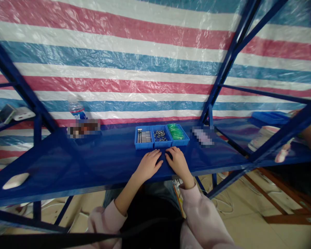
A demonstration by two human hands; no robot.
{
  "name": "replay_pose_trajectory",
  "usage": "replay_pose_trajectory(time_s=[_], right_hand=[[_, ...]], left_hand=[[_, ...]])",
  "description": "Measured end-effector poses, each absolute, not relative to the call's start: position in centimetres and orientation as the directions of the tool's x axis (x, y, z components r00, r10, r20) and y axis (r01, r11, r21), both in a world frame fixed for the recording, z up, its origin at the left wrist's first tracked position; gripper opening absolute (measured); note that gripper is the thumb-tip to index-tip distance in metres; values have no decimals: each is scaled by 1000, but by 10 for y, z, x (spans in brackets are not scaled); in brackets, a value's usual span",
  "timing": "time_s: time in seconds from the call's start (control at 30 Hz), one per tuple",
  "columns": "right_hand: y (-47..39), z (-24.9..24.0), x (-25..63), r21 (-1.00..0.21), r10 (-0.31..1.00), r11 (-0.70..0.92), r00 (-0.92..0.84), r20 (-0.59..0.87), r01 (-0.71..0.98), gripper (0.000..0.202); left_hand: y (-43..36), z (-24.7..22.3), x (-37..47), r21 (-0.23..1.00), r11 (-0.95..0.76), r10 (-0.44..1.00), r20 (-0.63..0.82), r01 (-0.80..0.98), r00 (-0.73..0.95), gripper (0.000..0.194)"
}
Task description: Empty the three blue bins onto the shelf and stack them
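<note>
My left hand (148, 165) lies palm down on the blue table (106, 159), fingers spread and nothing in it. Beside it, my right hand (176, 160) rests the same way, a small gap between the two. Just beyond my fingertips three blue trays stand side by side. The left tray (143, 146) holds a row of silver metal cylinders (145, 137). Small dark metal parts (160, 135) lie loose in the middle tray (162, 144). In the right tray (181, 142) is a pile of green plastic pieces (175, 131). Neither hand touches the trays.
A bottle (77, 110) and a blurred item (84, 129) are at the back left. A white object (16, 181) lies front left. Right of the trays is another blurred item (202, 137). Blue frame bars (224, 65) flank the table; another person's arm (309, 135) shows far right.
</note>
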State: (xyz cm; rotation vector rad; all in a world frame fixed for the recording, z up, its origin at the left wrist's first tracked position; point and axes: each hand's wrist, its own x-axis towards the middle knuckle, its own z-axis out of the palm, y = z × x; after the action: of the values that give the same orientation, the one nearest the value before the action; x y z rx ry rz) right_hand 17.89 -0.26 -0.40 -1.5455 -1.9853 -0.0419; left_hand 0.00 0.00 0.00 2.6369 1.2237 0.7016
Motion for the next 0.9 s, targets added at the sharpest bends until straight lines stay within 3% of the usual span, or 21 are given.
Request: replay_pose_trajectory(time_s=[0.13,0.33,0.43,0.6,0.73,0.9], right_hand=[[-3,-4,179,-332,866,317,-128,484,888,18],[-4,-2,177,-333,878,299,-121,462,894,19],[-2,-1,177,-324,874,300,-122,470,897,19],[1,-1,177,-357,882,304,-119,455,883,18],[4,-1,170,-461,889,353,-138,437,814,17],[1,3,147,-644,876,470,-231,422,603,17]], left_hand=[[-1,2,0,357,-632,765,427,688,482,46],[3,8,-6,408,-405,767,638,818,61,46],[5,8,-13,419,-259,800,598,870,-49,50],[7,3,-19,389,-178,862,505,904,-48,50],[7,2,-19,397,-159,875,481,904,-57,47],[5,3,-22,475,-108,880,454,873,-138,47]])
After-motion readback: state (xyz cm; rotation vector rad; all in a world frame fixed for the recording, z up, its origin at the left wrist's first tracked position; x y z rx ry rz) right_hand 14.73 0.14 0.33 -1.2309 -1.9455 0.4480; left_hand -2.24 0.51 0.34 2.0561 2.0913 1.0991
